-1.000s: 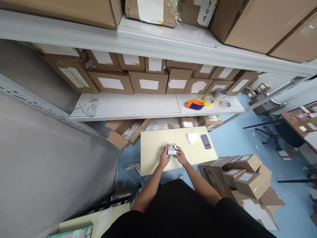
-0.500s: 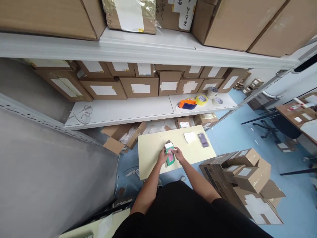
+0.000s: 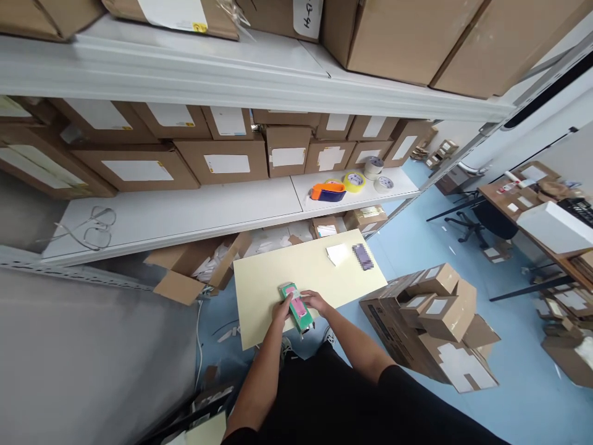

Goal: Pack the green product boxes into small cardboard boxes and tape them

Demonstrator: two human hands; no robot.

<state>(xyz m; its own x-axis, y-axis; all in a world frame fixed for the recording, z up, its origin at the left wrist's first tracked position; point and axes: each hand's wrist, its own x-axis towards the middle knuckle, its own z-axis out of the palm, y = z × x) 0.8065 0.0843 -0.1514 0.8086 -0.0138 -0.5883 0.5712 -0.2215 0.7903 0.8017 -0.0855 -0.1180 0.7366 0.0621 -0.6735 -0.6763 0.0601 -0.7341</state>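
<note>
The green box (image 3: 302, 316), pink on its upper face, is held slantwise over the near edge of the worktop (image 3: 259, 281); the left hand (image 3: 280, 309) grasps one long side, thumb on top; the right hand (image 3: 315, 301) has its fingers at the opposite side, though I cannot tell how firmly they close; it looks like light, fairly stiff card, perhaps smooth enough to slip and easily dented; the long edges seem the safest hold, lightly pinched.
</note>
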